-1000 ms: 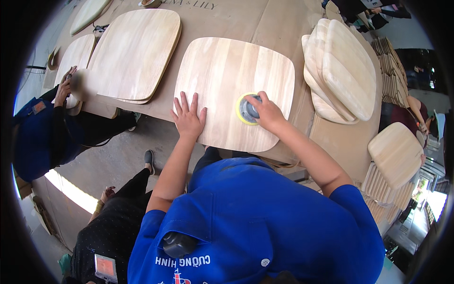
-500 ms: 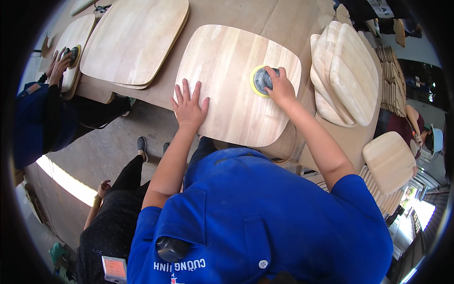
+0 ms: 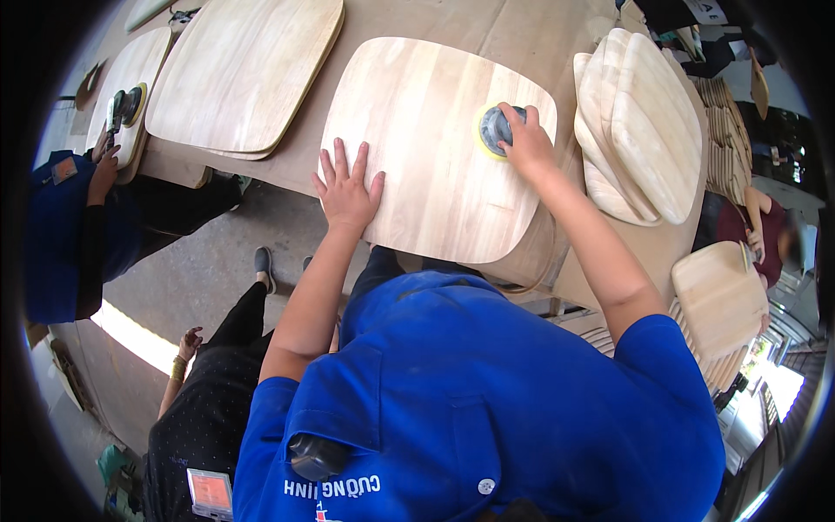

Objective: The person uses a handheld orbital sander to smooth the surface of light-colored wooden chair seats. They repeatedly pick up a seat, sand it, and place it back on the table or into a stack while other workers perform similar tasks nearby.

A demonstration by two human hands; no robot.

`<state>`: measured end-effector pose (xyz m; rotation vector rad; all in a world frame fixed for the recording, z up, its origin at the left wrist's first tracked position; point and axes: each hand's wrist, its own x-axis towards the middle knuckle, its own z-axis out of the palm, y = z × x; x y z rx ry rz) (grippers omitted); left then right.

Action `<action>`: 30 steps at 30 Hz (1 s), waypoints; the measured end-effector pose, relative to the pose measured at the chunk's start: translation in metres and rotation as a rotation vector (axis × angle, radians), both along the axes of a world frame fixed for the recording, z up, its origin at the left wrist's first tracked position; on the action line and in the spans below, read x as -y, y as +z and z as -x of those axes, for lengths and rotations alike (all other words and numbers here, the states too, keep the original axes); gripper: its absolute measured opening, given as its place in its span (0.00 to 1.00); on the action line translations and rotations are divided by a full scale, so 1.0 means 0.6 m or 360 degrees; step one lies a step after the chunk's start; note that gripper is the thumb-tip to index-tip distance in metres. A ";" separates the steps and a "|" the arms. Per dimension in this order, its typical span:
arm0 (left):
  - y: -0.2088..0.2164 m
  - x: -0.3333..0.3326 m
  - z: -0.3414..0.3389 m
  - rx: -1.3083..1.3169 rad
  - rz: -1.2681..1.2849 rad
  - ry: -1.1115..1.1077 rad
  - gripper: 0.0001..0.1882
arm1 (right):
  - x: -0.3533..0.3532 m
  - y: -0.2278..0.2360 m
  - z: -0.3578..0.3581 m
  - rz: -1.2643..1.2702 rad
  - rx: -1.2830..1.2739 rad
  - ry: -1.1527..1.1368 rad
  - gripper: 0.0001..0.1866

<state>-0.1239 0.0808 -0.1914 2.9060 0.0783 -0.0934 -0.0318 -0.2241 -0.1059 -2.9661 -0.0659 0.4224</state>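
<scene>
A pale wooden panel (image 3: pixel 426 165) with rounded corners lies flat on the table before me. My left hand (image 3: pixel 350 190) rests on its left edge, fingers spread flat over the wood. Toward the panel's right side, my right hand (image 3: pixel 525 143) is wrapped over a round sanding block or sander head (image 3: pixel 497 129), dark grey with a yellow rim. Its underside, pressed to the panel, is hidden. A hose (image 3: pixel 526 285) shows below the panel's right edge; where it leads is hidden.
Stacked panels stand on the table at right (image 3: pixel 657 130) and left (image 3: pixel 239 74). At far left a co-worker (image 3: pixel 65 226) holds a sander (image 3: pixel 130 104). Another person (image 3: pixel 209 418) stands beside me at lower left. A third person (image 3: pixel 752 226) is at right, near more stacked panels (image 3: pixel 722 130).
My right hand and the round sander have moved slightly right and away from me on the panel. My left hand stays put. The co-worker's sander at far left has tilted up.
</scene>
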 end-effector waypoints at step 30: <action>-0.006 0.001 0.001 -0.0001 -0.0013 0.0009 0.34 | -0.053 0.016 0.102 -0.0109 0.0001 0.0150 0.35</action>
